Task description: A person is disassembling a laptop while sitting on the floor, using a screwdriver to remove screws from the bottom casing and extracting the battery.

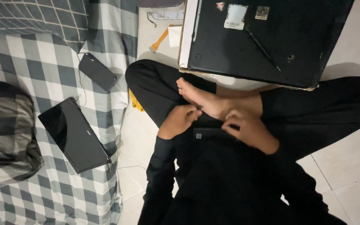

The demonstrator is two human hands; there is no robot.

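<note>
Black part (pixel 213 132): a small dark flat piece lying in the lap, just below the bare foot (pixel 205 100), between both hands.
Left hand (pixel 180 121): fingers curled, tips pinching at the part's left end.
Right hand (pixel 248 129): fingers bent and pressed together over its right end (grip hidden; cannot tell how firm).
Risk: black on black clothing, so a slip could lose the piece in the folds.
Nearby: upturned laptop (pixel 267 37) with a screwdriver (pixel 263 49) resting loose on it; a knee nudge could roll the tool off.

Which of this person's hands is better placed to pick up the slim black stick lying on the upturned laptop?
Probably the right hand: the black stick lies on the laptop up on that side; the left hand sits farther off.
</note>
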